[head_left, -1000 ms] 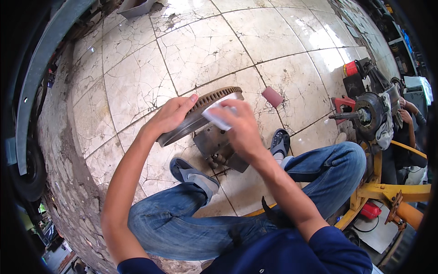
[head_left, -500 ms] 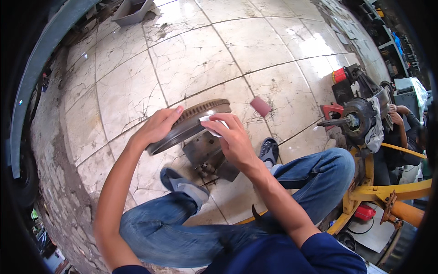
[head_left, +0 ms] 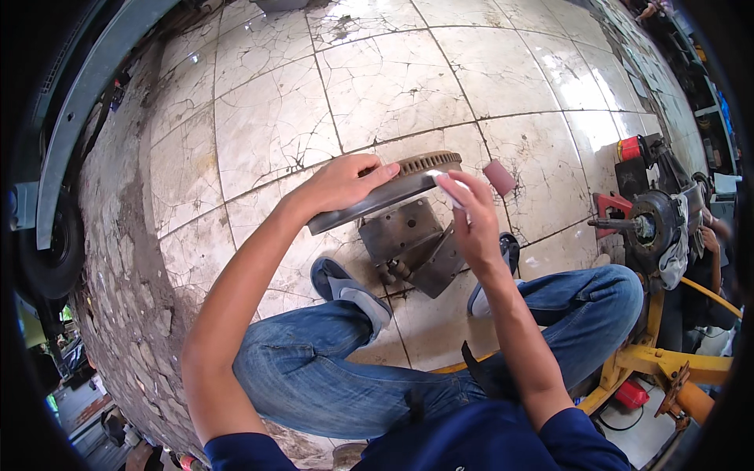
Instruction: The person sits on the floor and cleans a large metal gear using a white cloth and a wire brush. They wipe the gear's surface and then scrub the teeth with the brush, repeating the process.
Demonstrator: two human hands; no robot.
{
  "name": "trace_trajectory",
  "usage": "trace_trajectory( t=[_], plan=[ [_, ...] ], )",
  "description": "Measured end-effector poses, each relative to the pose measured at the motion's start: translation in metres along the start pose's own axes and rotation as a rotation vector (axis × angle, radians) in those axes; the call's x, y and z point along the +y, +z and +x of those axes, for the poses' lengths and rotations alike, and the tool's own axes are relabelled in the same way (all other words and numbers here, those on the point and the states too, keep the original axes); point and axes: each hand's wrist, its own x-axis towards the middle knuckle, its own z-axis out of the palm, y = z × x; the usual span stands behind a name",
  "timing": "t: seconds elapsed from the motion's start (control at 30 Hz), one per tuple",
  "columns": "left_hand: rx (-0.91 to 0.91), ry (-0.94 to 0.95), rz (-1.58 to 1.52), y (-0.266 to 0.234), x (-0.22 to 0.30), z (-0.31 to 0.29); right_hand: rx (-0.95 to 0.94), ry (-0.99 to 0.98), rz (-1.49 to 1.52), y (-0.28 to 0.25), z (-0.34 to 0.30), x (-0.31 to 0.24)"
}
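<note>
My left hand (head_left: 345, 186) grips the left side of a heavy round metal disc (head_left: 377, 199) with a ribbed, rust-brown edge, thumb on top. The disc is tilted, seen nearly edge-on, above a dark steel bracket (head_left: 400, 231) with holes that stands on the floor between my feet. In my right hand (head_left: 473, 212) a small folded white cloth or paper (head_left: 438, 180) is pinched, close against the disc's right part. Whether it touches is hard to see. The disc's underside is hidden.
A reddish square of what looks like sandpaper (head_left: 499, 178) lies on the cracked tile floor (head_left: 377, 78). At right are a hub with a protruding shaft (head_left: 650, 226), a red stand (head_left: 609, 212), a yellow steel frame (head_left: 652, 361) and another person's arm (head_left: 713, 255).
My view has shifted, so the scene sits further right and lower bracket parts show more. The left hand has moved along the disc's edge; the right still holds the white piece against its right side.
</note>
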Motion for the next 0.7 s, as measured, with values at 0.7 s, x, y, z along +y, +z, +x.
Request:
trace_trajectory(
  t=[0.7],
  plan=[
    [0.207, 0.258, -0.007, 0.026, 0.006, 0.017, -0.049, -0.216, -0.180, -0.006, 0.008, -0.006]
  ],
)
